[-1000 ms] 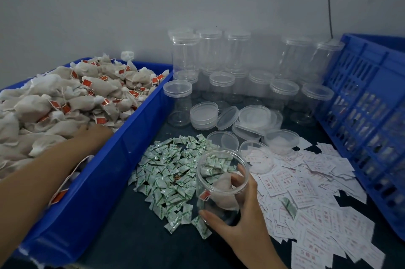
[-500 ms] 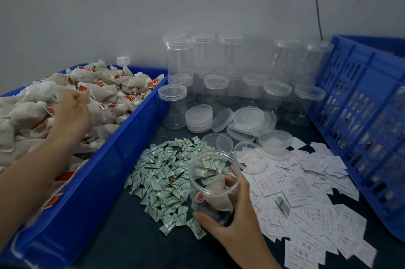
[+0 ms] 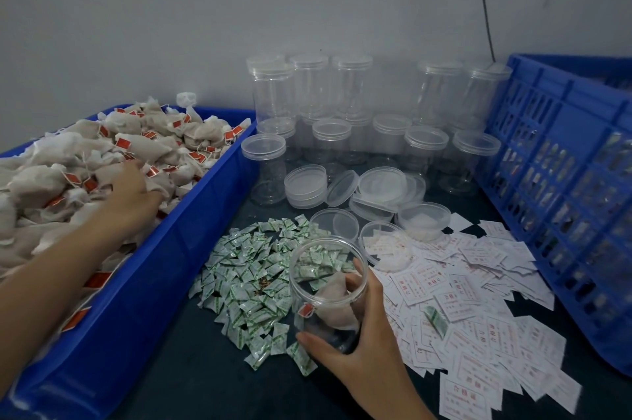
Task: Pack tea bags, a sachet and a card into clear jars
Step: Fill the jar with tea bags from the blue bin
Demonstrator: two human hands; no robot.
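My right hand (image 3: 355,347) grips an open clear jar (image 3: 326,282) standing on the dark table; a beige tea bag with a red tag lies inside it. My left hand (image 3: 131,192) reaches into the blue bin (image 3: 164,269) on the left, fingers down among the heap of beige tea bags (image 3: 78,163); whether it holds one is hidden. Green-and-white sachets (image 3: 253,269) are piled just left of the jar. White printed cards (image 3: 472,310) are spread to its right.
Several empty capped jars (image 3: 342,118) stand stacked against the back wall, with loose clear lids (image 3: 362,193) in front of them. A tall blue slatted crate (image 3: 567,187) closes off the right side. A grey wall rises behind.
My left hand has moved across the tea bag heap, first toward the back, then rightward near the bin's inner wall. The right hand keeps its hold on the jar.
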